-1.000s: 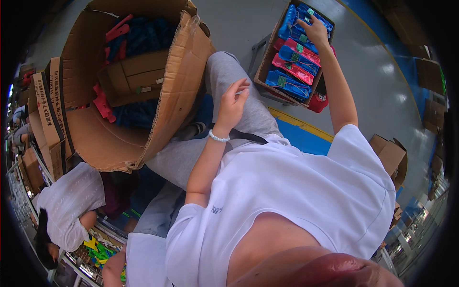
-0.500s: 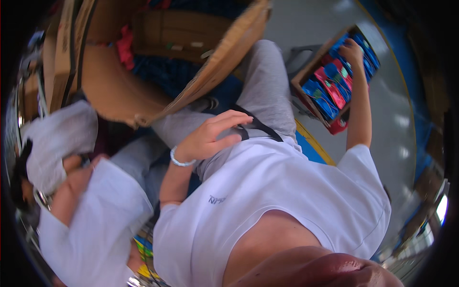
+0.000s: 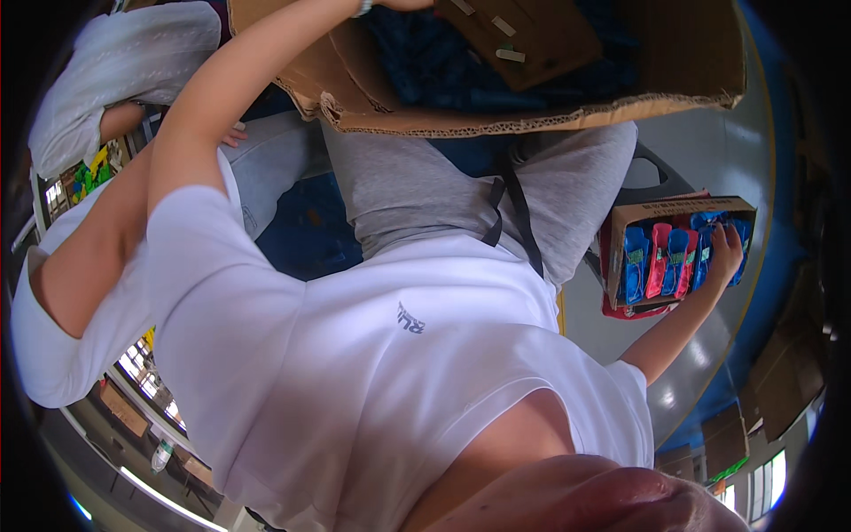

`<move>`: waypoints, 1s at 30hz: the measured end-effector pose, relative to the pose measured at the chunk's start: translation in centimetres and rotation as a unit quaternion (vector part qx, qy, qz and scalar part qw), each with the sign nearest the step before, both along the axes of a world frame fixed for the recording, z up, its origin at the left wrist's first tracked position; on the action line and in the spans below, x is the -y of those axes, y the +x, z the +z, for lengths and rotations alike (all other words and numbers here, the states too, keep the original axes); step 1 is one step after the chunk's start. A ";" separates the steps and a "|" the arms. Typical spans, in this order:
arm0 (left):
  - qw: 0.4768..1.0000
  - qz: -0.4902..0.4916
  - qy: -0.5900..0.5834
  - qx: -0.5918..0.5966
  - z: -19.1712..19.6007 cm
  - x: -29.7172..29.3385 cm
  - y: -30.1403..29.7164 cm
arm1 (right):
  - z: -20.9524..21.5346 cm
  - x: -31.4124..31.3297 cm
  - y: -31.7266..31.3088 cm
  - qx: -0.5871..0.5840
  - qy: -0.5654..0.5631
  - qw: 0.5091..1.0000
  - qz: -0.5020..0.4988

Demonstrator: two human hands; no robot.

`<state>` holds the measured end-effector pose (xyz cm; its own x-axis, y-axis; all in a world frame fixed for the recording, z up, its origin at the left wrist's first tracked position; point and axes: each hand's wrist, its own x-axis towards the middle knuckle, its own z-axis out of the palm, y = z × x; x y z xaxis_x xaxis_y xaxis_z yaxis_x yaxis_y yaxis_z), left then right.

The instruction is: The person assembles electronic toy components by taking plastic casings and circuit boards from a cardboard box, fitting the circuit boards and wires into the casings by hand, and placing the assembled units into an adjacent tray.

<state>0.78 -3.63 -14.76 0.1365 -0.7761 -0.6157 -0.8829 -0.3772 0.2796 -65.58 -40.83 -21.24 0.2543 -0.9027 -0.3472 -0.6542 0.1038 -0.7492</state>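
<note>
My left arm stretches up over the near side of a large cardboard carton (image 3: 620,115). Of my left hand (image 3: 405,3), only a sliver shows at the top edge, near a brown cardboard piece (image 3: 536,40) inside the carton; its fingers are out of sight. To my right, my right hand (image 3: 727,255) is at a small cardboard box (image 3: 651,211), its bent fingers closed on the top of a blue packet (image 3: 706,219). Red packets (image 3: 658,259) and more blue packets (image 3: 635,266) stand upright in a row there.
Dark blue items (image 3: 425,66) lie in the large carton, which stands against my knees. The small box rests on a dark stool (image 3: 647,173) with red material beneath it. Close at my left sits another person in white (image 3: 66,293).
My left hand has gone from my lap up to the large carton. The view has swung, so the carton now lies across the top. My right hand stays at the small box.
</note>
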 end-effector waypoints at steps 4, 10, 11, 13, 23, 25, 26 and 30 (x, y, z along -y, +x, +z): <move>0.936 -0.093 0.328 0.086 -20.4 -9.1 6.5 | 2.9 -2.3 7.1 0.011 -0.086 0.996 0.016; 0.979 0.129 0.103 0.123 -26.4 -3.6 -5.0 | 10.3 -8.4 7.5 -0.069 -0.166 0.983 -0.037; 0.979 0.129 0.100 0.124 -25.8 -4.1 -5.0 | 11.9 -8.6 9.1 -0.049 -0.185 0.981 -0.042; 0.932 0.343 -0.041 0.112 -25.0 -6.7 -4.6 | 14.2 -8.4 13.5 -0.039 -0.216 0.976 -0.012; 0.998 -0.021 -0.050 0.026 -22.5 -3.3 7.3 | 24.0 -11.3 35.7 0.121 -0.313 0.877 0.345; 0.993 -0.075 0.094 0.017 -17.6 -6.3 13.1 | 24.3 -13.2 40.7 0.079 -0.261 0.825 0.494; 0.981 -0.117 0.152 -0.004 -15.9 -5.3 12.8 | 24.7 -14.3 42.5 0.069 -0.266 0.824 0.496; 0.904 -0.302 0.299 -0.054 -4.6 6.0 1.3 | 22.1 -14.4 47.4 -0.174 -0.156 0.635 0.737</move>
